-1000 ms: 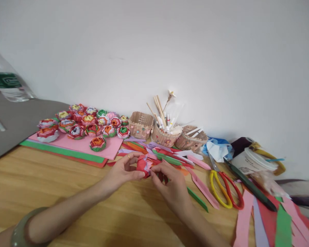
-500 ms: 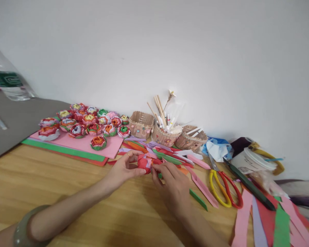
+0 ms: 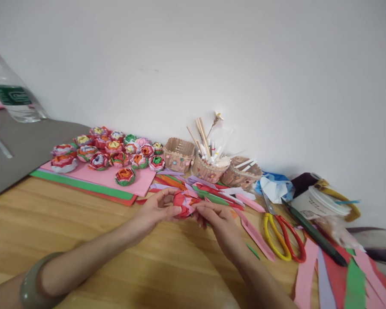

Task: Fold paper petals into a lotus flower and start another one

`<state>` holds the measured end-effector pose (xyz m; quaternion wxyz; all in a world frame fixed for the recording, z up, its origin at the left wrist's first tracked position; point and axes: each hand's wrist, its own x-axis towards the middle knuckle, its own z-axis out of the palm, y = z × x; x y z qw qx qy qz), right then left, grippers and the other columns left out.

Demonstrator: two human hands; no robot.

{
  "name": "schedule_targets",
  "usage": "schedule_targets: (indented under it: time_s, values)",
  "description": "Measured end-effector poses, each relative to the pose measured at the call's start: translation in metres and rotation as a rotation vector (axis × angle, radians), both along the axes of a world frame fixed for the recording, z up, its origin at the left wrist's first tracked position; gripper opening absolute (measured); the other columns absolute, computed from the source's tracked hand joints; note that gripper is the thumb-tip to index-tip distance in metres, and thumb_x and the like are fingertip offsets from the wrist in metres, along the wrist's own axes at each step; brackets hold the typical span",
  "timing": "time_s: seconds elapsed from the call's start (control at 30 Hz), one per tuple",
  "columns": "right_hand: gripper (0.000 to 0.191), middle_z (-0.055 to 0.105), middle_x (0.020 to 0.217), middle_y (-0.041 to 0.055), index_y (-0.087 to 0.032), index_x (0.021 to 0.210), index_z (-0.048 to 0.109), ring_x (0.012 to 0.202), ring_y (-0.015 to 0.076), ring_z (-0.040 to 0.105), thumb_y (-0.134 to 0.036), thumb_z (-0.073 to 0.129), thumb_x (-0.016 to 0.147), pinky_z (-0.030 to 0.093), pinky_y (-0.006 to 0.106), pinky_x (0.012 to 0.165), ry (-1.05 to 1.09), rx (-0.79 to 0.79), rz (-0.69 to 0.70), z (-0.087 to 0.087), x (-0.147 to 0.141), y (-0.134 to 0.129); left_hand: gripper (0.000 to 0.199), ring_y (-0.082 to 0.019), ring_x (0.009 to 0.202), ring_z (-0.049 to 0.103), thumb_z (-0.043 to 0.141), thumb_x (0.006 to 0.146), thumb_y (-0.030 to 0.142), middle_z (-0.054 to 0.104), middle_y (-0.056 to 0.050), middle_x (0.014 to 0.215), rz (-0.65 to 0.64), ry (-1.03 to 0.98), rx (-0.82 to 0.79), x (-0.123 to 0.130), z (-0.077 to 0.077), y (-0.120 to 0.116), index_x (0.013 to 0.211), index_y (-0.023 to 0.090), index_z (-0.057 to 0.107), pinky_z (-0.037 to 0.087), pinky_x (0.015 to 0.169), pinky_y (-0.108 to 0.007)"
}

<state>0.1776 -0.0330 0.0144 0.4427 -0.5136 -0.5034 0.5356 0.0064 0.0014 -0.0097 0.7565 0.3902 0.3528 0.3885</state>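
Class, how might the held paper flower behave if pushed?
The held paper flower is probably light, being folded paper; likely crushable, since its layers look thin; perhaps apt to roll, given its rounded red side.

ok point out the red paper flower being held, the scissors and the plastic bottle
Red paper flower [image 3: 183, 202]: head view, on its folded petals.
Scissors [image 3: 270, 208]: head view, on the metal just above the handles.
Plastic bottle [image 3: 10, 95]: head view, on its green label.
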Motion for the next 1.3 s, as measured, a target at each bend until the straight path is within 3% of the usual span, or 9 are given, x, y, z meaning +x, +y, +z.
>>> schedule_targets:
  time_s: [0.13, 0.33, 0.67, 0.87, 1.07, 1.3]
  values:
    - [0.024, 0.056, 0.056, -0.0012, -0.015, 0.062, 0.067, 0.049, 0.0071, 0.042, -0.036, 0.062, 0.074, 0.03, 0.02, 0.046, 0.038, -0.024, 0.02, 0.0002, 0.0004, -0.0004, 0.051, -0.021, 0.086, 0.06, 0.079, 0.056, 0.026, 0.061, -0.008, 0.102, 0.006, -0.039, -0.052, 0.0001, 0.0021, -0.0004, 0.099, 0.017, 0.053, 0.049, 0.07, -0.032]
    - [0.025, 0.052, 0.055, -0.0022, -0.016, 0.07, 0.069, 0.05, 0.0075, 0.038, -0.04, 0.064, 0.073, 0.027, 0.021, 0.046, -0.053, 0.0, 0.05, 0.0007, 0.0006, 0.0011, 0.053, -0.023, 0.087, 0.061, 0.08, 0.054, 0.026, 0.061, -0.01, 0.104, 0.004, -0.049, -0.069, 0.0001, 0.0036, 0.0, 0.098, 0.015, 0.052, 0.049, 0.07, -0.035]
    - [0.028, 0.043, 0.058, -0.0034, -0.017, 0.069, 0.058, 0.053, 0.0094, 0.038, -0.039, 0.051, 0.084, 0.031, 0.021, 0.049, -0.261, 0.174, 0.053, -0.0012, -0.0032, -0.0031, 0.048, -0.023, 0.094, 0.061, 0.077, 0.059, 0.023, 0.062, -0.01, 0.106, -0.027, -0.045, -0.049, -0.0015, -0.0005, 0.0007, 0.099, 0.017, 0.053, 0.048, 0.071, -0.032]
    - [0.031, 0.042, 0.06, -0.0031, -0.018, 0.067, 0.052, 0.055, 0.0102, 0.039, -0.04, 0.044, 0.088, 0.032, 0.021, 0.051, -0.305, 0.202, 0.099, -0.0024, -0.0003, -0.0025, 0.049, -0.023, 0.092, 0.061, 0.077, 0.059, 0.024, 0.061, -0.011, 0.109, -0.034, -0.056, -0.049, -0.0015, 0.0005, 0.0011, 0.101, 0.017, 0.053, 0.048, 0.07, -0.03]
    - [0.026, 0.049, 0.063, -0.0017, -0.018, 0.069, 0.054, 0.058, 0.0105, 0.044, -0.032, 0.044, 0.088, 0.035, 0.021, 0.053, -0.38, 0.282, 0.067, -0.0025, -0.0034, -0.0033, 0.046, -0.019, 0.087, 0.061, 0.075, 0.061, 0.022, 0.062, -0.009, 0.103, -0.04, -0.056, -0.037, -0.0016, 0.0016, 0.0003, 0.101, 0.017, 0.053, 0.048, 0.069, -0.03]
    - [0.018, 0.058, 0.062, 0.0008, -0.017, 0.068, 0.061, 0.057, 0.0116, 0.049, -0.017, 0.048, 0.081, 0.038, 0.022, 0.053, -0.516, 0.458, 0.005, 0.0002, -0.0058, -0.004, 0.045, -0.023, 0.091, 0.06, 0.078, 0.055, 0.022, 0.064, -0.007, 0.095, -0.016, -0.031, -0.036, -0.0001, 0.0019, -0.0002, 0.095, 0.017, 0.058, 0.047, 0.073, -0.032]
